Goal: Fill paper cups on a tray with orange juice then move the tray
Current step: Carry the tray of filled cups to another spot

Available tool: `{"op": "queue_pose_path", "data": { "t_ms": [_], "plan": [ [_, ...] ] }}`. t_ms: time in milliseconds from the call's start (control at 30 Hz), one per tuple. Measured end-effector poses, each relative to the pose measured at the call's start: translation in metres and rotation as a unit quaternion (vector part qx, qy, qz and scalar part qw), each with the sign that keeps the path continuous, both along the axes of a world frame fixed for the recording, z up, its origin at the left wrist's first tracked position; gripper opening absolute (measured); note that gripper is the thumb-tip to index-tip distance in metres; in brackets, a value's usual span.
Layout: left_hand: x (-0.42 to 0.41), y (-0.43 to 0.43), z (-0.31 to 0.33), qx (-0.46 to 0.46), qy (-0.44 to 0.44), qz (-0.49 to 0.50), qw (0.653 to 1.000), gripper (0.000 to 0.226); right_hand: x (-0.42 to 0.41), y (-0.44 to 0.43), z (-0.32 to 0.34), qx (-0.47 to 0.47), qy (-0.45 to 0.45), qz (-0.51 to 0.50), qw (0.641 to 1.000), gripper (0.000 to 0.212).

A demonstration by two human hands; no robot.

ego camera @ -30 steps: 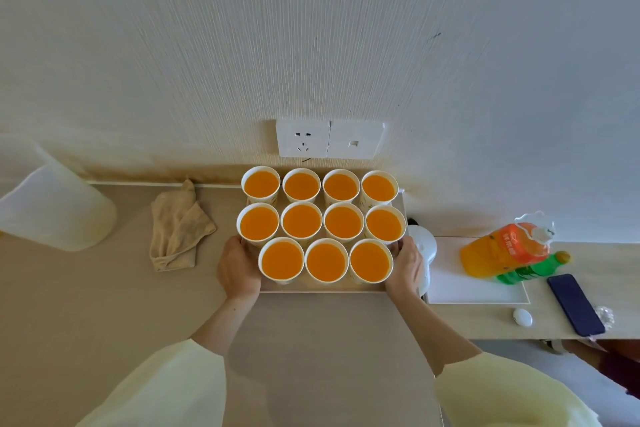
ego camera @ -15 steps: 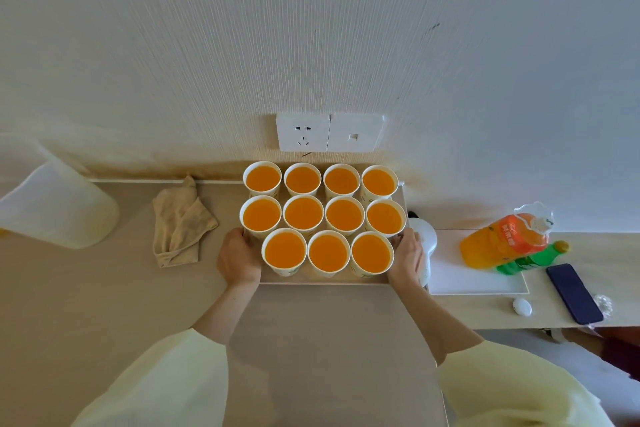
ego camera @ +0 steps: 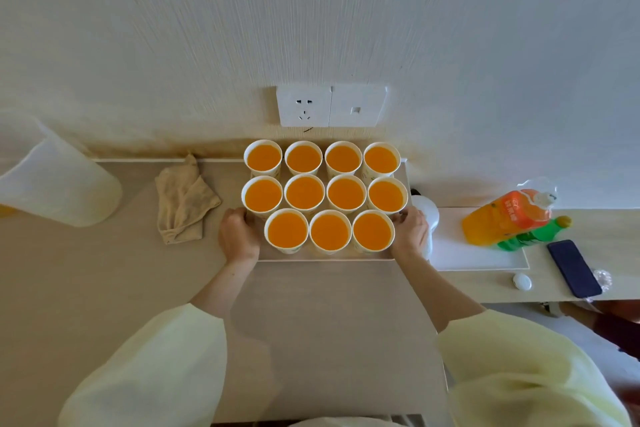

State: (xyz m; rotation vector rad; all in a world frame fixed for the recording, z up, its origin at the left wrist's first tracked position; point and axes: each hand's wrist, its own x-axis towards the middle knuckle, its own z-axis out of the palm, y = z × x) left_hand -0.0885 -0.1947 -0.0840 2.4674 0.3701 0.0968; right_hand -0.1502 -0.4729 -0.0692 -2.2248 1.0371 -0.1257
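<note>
Eleven paper cups (ego camera: 345, 193) are seen standing on a tray (ego camera: 325, 256) in rows of four, four and three, and every one is filled with orange juice (ego camera: 304, 192) close to the brim – so the pouring part of the task is judged to be done. The tray is placed on the tabletop (ego camera: 104, 288) close against the wall, directly beneath a wall socket (ego camera: 304, 107). It is taken at both short edges: the left hand (ego camera: 238, 234) is set at the left edge with its fingers (ego camera: 239, 213) curled over the rim, and the right hand (ego camera: 412, 234) is set at the right edge, its fingers (ego camera: 403, 217) likewise bent round the rim beside the nearest cup. Nothing else is held by either hand. Whether the tray has been raised off the tabletop or rests on it cannot be told from this view. What is left, then, is the carrying – the tray has to be brought to its new place, and with the cups this full it will have to be kept level, since a slight tilt could send juice over the rims. A crumpled cloth (ego camera: 183, 201) is lying just left of the tray, and a juice bottle (ego camera: 505, 215) with some juice in it is laid on its side well to the right, next to a green bottle (ego camera: 533, 234) and a phone (ego camera: 573, 269).
</note>
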Motion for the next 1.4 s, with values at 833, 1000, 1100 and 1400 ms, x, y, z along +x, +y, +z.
{"op": "queue_pose_path", "data": {
  "t_ms": [833,1000,1100,1400],
  "plan": [
    [0.029,0.123,0.019,0.175,0.162,-0.189,0.953,0.054,-0.086,0.110,0.001,0.062,-0.054,-0.185,0.979,0.042],
    [0.030,0.148,0.012,0.204,0.067,-0.307,0.927,0.040,-0.102,0.179,-0.005,-0.034,0.007,-0.182,0.983,0.052],
    [0.010,0.160,0.023,0.189,0.029,-0.371,0.909,0.050,-0.106,0.229,-0.006,-0.057,0.009,-0.139,0.989,0.058],
    [-0.121,0.197,0.006,0.145,-0.054,-0.408,0.900,0.028,-0.099,0.332,-0.006,-0.067,-0.021,0.088,0.994,0.045]
  ]
}}
